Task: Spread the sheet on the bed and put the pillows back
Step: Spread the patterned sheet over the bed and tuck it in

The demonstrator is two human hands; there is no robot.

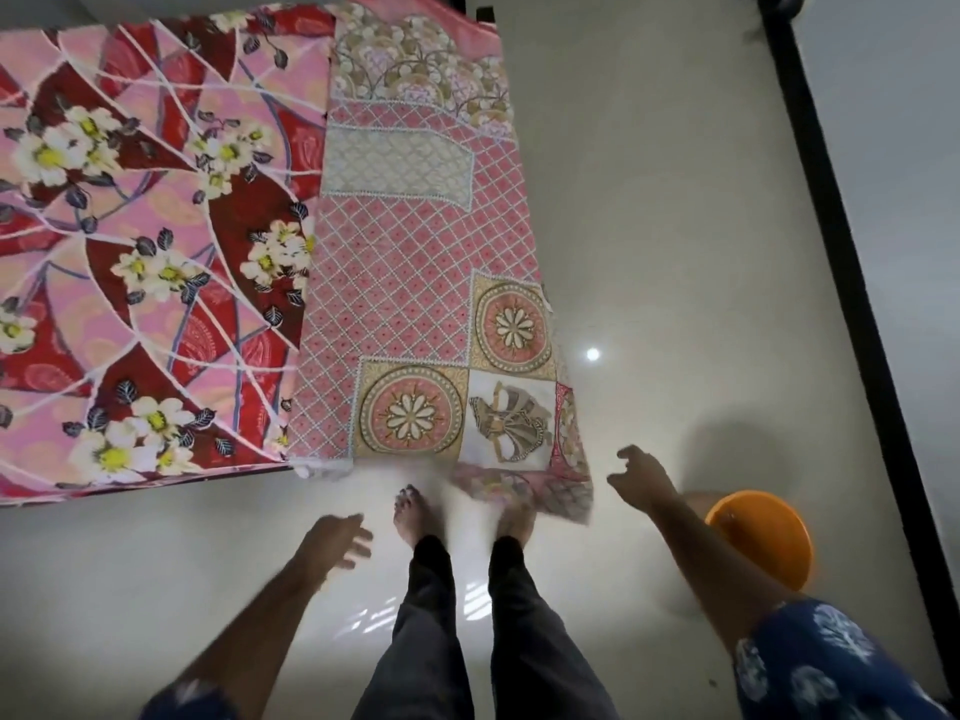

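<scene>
- Person stands barefoot on a pale glossy floor (pixel 649 226), dark trousers, blue patterned sleeves at the bottom corners of the view.
- Left hand (pixel 335 543): fingers spread and motion-blurred, palm down, holding nothing; it hangs over bare floor just short of the mattress's near edge.
- Right hand (pixel 641 478): fingers splayed and slightly curled, holding nothing; it is just beside the sheet's hanging corner, apart from it.
- Orange plastic bowl (pixel 761 537) sits on the floor under the right forearm, near the right foot.
- Sheet (pixel 415 283): pink lattice print with medallion squares and a patchwork border. It lies as a long strip along the right side of the mattress; its near end drapes off the corner, blurred, and reaches the floor over the toes of the right foot.
- Mattress (pixel 145 241): red and pink floral cover with white flowers, mostly uncovered. Its near edge runs straight across the left of the view; the sheet overlaps only its right margin.
- Open room: clear floor between the feet and the mattress's near edge, and a wide clear strip of floor to the right of the sheet running away toward the top of the view.
- A bright light spot reflects on the floor to the right of the sheet.
- Black skirting band (pixel 852 283) runs diagonally along the right, with a pale wall beyond it.
</scene>
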